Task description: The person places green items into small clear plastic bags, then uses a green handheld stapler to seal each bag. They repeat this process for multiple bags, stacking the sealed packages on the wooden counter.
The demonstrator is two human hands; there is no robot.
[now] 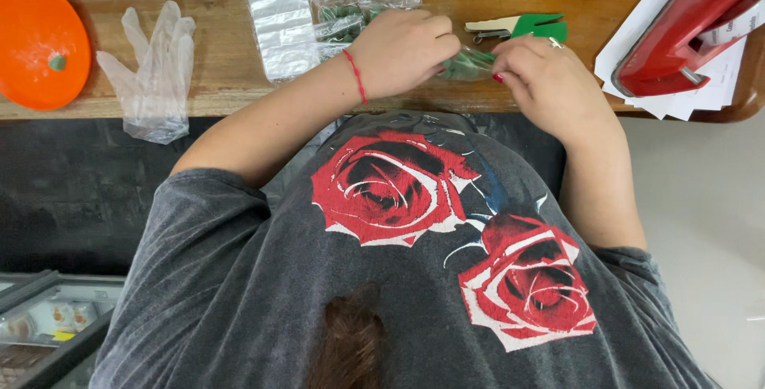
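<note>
Both hands pinch small green-filled bag [466, 64] mid-bench: left hand [402, 50], right hand [535, 70]. Closing step, I judge; stapler [518, 27] beside it is needed next.

The person wears a dark grey, washed-look short-sleeved cotton T-shirt [239, 293] printed with two large red roses outlined in white. Above the upper rose, a thin red string bracelet [356, 76] circles the left wrist; right of it show red-painted fingernails [497, 78] and a silver finger ring [555, 42].

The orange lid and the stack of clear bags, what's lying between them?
A clear plastic glove lies flat on the wooden table, between the orange lid and the stack of clear bags, in the head view.
</note>
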